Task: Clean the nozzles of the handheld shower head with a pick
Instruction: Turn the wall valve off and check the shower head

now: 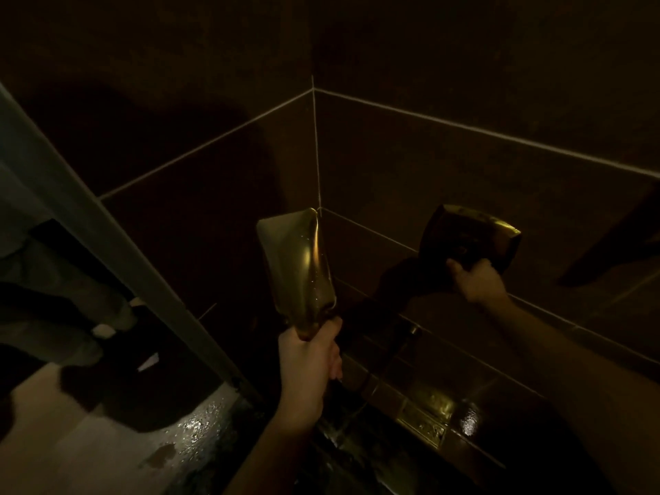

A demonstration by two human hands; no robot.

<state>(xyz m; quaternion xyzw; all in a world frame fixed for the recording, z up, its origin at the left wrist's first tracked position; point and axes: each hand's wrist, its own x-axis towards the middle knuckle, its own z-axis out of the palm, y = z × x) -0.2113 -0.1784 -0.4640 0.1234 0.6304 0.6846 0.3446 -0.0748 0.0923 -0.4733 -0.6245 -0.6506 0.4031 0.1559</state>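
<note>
In a dim, dark-tiled shower corner my left hand (pixel 309 362) grips the handle of the gold handheld shower head (pixel 296 262). The flat square head points up and away, with water drops on its back and its nozzle face hidden from me. My right hand (pixel 476 280) reaches to the right wall and holds the lower edge of a gold wall-mounted valve fitting (pixel 471 234). The dark hose (pixel 393 359) runs from below my left hand toward the wall. No pick is visible.
A glass shower partition (pixel 107 223) slants down the left side, with a person's legs and shoes behind it. The wet floor (pixel 200 423) glints below. A gold floor drain (pixel 425 423) lies at the base of the right wall.
</note>
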